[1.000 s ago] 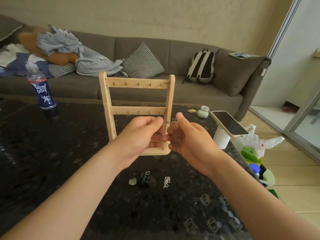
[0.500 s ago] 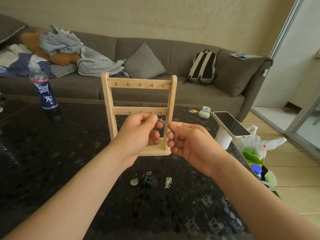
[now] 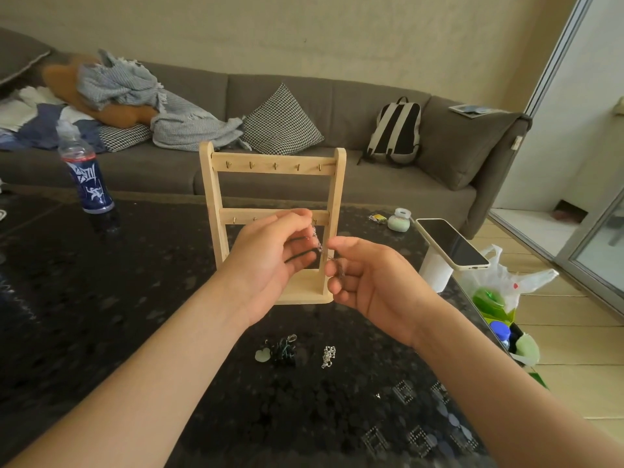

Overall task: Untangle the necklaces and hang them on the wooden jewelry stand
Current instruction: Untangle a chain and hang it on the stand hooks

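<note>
The wooden jewelry stand stands upright on the dark table, its two rails of small hooks bare. In front of its lower rail my left hand pinches a silver chain necklace with a dark cord looped beside it. My right hand holds the chain's other end between curled fingers, just right of the left hand. On the table below the hands lie a dark cord necklace with a pale green pendant and a small silver chain.
A blue bottle stands at the table's far left. A phone leans on a white holder at the right edge, with a small green case behind it. A plastic bag sits on the floor at right. A grey sofa runs behind.
My hands have shifted slightly apart and lower, and the chain with its dark cord now hangs between them in front of the lower rail.
</note>
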